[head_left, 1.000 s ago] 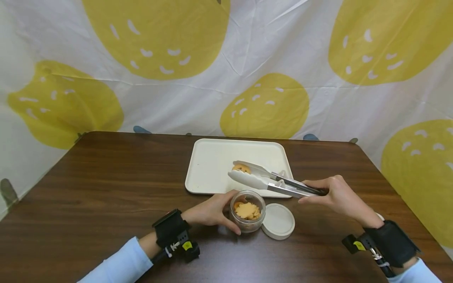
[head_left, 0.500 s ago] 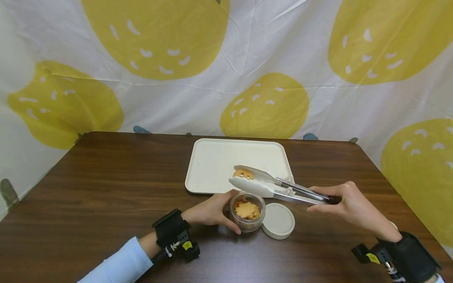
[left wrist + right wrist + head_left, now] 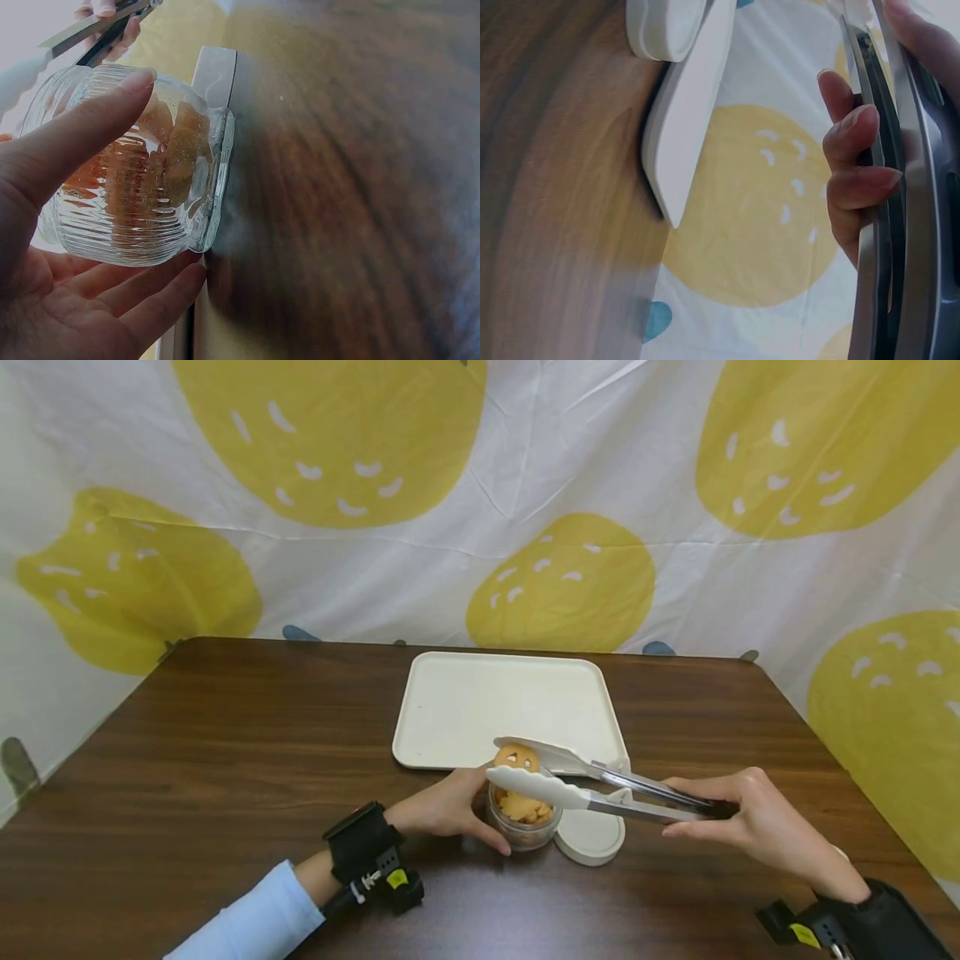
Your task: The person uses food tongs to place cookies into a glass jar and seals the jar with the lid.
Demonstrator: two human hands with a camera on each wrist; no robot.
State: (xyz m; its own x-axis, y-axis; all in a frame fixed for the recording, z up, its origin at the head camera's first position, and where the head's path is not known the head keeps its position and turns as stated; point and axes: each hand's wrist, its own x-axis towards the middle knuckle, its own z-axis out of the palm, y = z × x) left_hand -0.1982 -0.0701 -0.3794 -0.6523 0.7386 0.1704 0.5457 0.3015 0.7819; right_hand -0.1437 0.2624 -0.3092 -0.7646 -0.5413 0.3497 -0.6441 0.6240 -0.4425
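Observation:
My left hand (image 3: 450, 810) holds a ribbed glass jar (image 3: 142, 172) standing on the table, thumb on one side and fingers on the other. Cookies (image 3: 525, 807) fill the lower part of the jar. My right hand (image 3: 757, 818) grips metal tongs (image 3: 645, 810) with white scalloped tips. Between those tips a round cookie (image 3: 517, 757) with small holes is pinched, right over the jar's far rim. In the right wrist view the fingers (image 3: 855, 142) wrap the tong handles.
A white round lid (image 3: 591, 839) lies against the jar's right side. Behind the jar, a white rectangular tray (image 3: 450, 693) rests on the dark wood table (image 3: 262, 735). A lemon-patterned cloth (image 3: 360, 577) hangs behind the table's far edge.
The tongs and the pinched cookie have come from over the tray toward me, to the jar's mouth. My right hand has shifted right and nearer. The left hand and jar stay put.

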